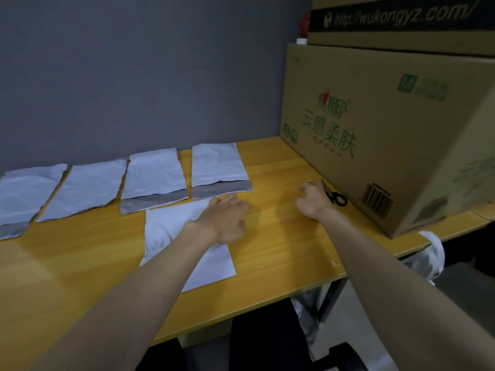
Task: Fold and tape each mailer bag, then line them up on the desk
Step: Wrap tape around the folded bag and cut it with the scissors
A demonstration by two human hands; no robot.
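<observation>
Several white mailer bags lie side by side in a row along the back of the yellow desk (270, 253). The two rightmost, one bag (154, 176) and another bag (218, 167), show a grey strip at their near edge. A further white mailer bag (171, 234) lies flat in front of the row. My left hand (227, 219) rests on its upper right corner with fingers stretched out flat. My right hand (313, 199) hovers to the right, fingers curled, right beside black-handled scissors (336, 198). I cannot see anything held in it.
A large cardboard box (388, 135) with green print stands on the desk's right end, a second box (401, 20) stacked on it. A grey wall closes the back. The desk's front edge runs diagonally near my body; white plastic (432, 253) hangs off the right corner.
</observation>
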